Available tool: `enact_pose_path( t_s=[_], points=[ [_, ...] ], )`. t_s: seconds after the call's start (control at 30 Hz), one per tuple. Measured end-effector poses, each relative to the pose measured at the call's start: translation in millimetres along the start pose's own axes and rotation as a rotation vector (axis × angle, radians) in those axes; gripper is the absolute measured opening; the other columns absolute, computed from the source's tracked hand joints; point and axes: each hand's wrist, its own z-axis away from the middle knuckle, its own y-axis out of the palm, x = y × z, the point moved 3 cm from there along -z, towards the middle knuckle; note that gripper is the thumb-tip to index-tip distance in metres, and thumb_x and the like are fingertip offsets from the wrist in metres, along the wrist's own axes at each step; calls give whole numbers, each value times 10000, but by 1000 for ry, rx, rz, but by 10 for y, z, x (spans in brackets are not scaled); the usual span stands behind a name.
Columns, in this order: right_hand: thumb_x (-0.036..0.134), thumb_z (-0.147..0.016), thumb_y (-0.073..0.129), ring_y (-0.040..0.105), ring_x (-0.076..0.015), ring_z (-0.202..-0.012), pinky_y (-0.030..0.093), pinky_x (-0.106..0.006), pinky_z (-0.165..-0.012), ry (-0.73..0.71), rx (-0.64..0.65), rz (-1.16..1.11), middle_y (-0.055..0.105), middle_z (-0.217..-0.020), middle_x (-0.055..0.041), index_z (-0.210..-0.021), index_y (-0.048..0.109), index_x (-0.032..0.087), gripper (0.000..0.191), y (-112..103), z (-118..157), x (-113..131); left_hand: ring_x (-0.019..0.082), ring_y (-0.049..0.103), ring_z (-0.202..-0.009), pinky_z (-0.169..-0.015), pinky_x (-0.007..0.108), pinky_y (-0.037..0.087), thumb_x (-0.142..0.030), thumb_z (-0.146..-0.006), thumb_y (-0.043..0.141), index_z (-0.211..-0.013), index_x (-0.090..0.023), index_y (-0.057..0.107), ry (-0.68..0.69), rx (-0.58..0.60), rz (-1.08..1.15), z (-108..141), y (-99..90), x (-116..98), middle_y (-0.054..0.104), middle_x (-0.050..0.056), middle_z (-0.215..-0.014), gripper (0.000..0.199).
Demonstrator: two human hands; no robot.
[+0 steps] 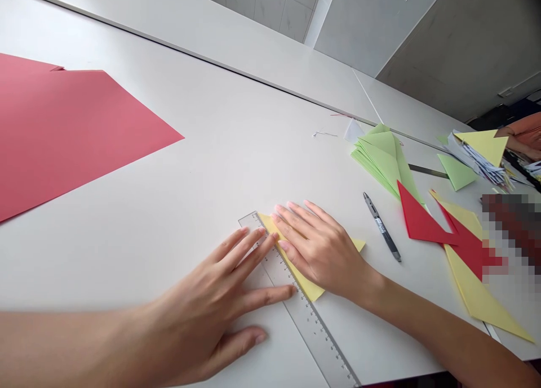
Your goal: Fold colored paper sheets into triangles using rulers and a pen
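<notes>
A clear ruler (pixel 305 316) lies slantwise on the white table, its edge along a yellow paper piece (pixel 311 289). My left hand (pixel 220 292) rests on the ruler with its fingers spread, fingertips near the ruler's upper end. Flat over the yellow paper lies my right hand (pixel 323 253), fingers extended and pressing on it; much of the paper is hidden beneath. A grey and black pen (pixel 381 227) lies just right of my right hand.
Large red paper (pixel 76 134) covers the left side of the white table (pixel 220 168). Right of centre are stacked green papers (pixel 380 157), red pieces (pixel 422 216) and yellow pieces (pixel 486 292). A person's arm (pixel 524 137) shows at the far right, beside paper strips (pixel 479 160).
</notes>
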Motion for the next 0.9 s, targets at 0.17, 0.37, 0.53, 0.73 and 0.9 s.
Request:
enact_pose_path(
  t_s=[0.17, 0.37, 0.53, 0.73, 0.9],
  points=[
    [259, -1016, 365, 472, -273, -1326, 403, -451, -1101, 40, 69, -51, 518, -1428, -50, -1402, 495, 179, 416, 71, -67, -7, 346, 193, -1447, -1106, 585, 323, -255, -867, 540, -1465, -298, 366, 15, 1, -46, 1, -7, -4, 224, 131, -1564, 625],
    [257, -1019, 357, 405, -274, -1376, 393, -425, -1111, 58, 85, -113, 474, -1464, -40, -1410, 487, 179, 420, 121, -29, -56, 389, 242, -1418, -989, 579, 452, -273, -868, 528, -1473, -314, 348, 15, 16, -128, 26, -33, -5, 276, 189, -1525, 633],
    [240, -1013, 368, 404, -276, -1377, 389, -427, -1116, 47, 86, -110, 475, -1463, -47, -1409, 488, 169, 419, 111, -24, -43, 387, 245, -1418, -1003, 582, 437, -278, -862, 529, -1475, -304, 348, 20, 22, -116, 20, -19, -12, 263, 188, -1533, 640],
    [196, -999, 349, 408, -290, -1372, 359, -468, -1132, 31, 132, -92, 461, -1473, -65, -1424, 467, 163, 442, 58, -59, -56, 354, 296, -1403, -1099, 569, 331, -278, -893, 509, -1468, -302, 356, 14, 21, -19, -25, 6, 18, 221, 128, -1567, 596],
    [141, -973, 346, 338, -237, -1417, 328, -452, -1153, 50, 167, -196, 451, -1482, -45, -1419, 468, 179, 463, 44, -68, -138, 349, 303, -1397, -1142, 518, 264, -394, -915, 491, -1501, -173, 290, 3, 62, -83, -74, 27, 37, 318, 157, -1526, 658]
  ],
)
